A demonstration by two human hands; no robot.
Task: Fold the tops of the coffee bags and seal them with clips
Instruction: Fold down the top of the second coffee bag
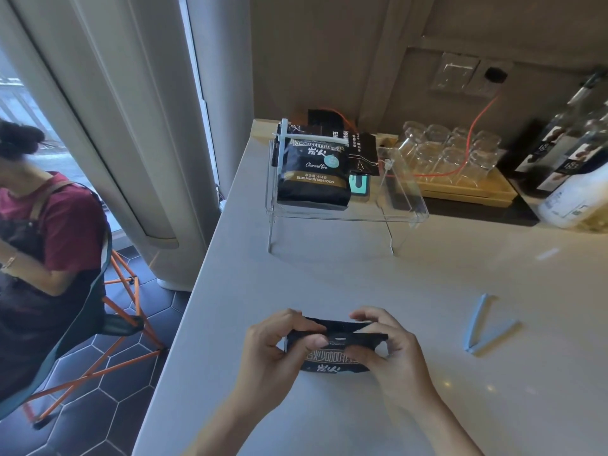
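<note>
A black coffee bag [335, 360] stands on the white counter [329, 281] in front of me. My left hand [279, 347] and my right hand [388, 347] both pinch its folded top, thumbs on the near side, fingers over the far side. An open light-blue clip [483, 327] lies on the counter to the right of my right hand, apart from it. On a clear acrylic stand [408, 212] at the back sits another black coffee bag [314, 172] with a white clip [312, 137] across its top. Behind it further black bags [362, 149] lean.
A wooden tray [477, 192] with upturned glasses sits at the back right, crossed by an orange cable [473, 126]. Bottles [566, 139] and a white jug [579, 195] stand far right. The counter's left edge drops to a tiled floor, where a person in a red shirt sits.
</note>
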